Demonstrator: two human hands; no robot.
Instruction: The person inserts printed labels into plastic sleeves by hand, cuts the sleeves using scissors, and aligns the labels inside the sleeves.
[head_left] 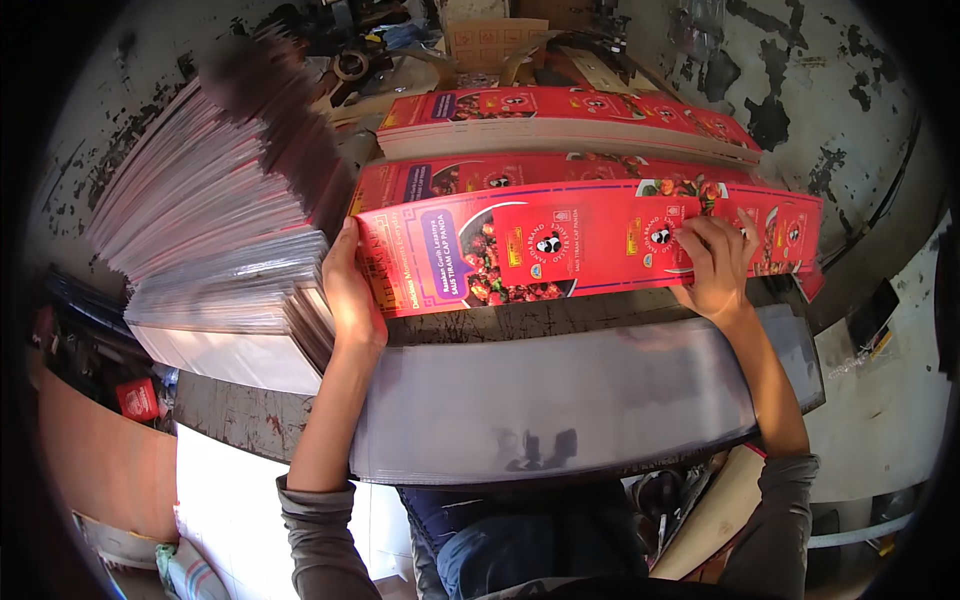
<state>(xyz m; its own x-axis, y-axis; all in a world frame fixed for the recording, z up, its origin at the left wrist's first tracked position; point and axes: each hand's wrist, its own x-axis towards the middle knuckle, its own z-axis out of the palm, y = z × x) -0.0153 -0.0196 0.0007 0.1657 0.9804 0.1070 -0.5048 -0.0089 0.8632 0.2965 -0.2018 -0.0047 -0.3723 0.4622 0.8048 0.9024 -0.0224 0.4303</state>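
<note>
A long red printed cardboard strip [610, 240] with panda logos and food pictures is held up, tilted, between my hands. My left hand [350, 290] grips its left end, thumb along the near edge and the other fingers hidden. My right hand [718, 255] is closed over the right part, fingers bent on the printed face. Right behind lies a stack of similar red strips [530, 172], partly covered. In front, a pile of clear plastic sheets [560, 400] lies flat along the table's near edge.
Another stack of red strips [570, 115] lies farther back. At left leans a tall, fanned-out pile of strips in clear plastic [190, 220]. A tape roll [350, 64] and clutter sit behind. The dark, scratched table top [240, 412] shows at the lower left.
</note>
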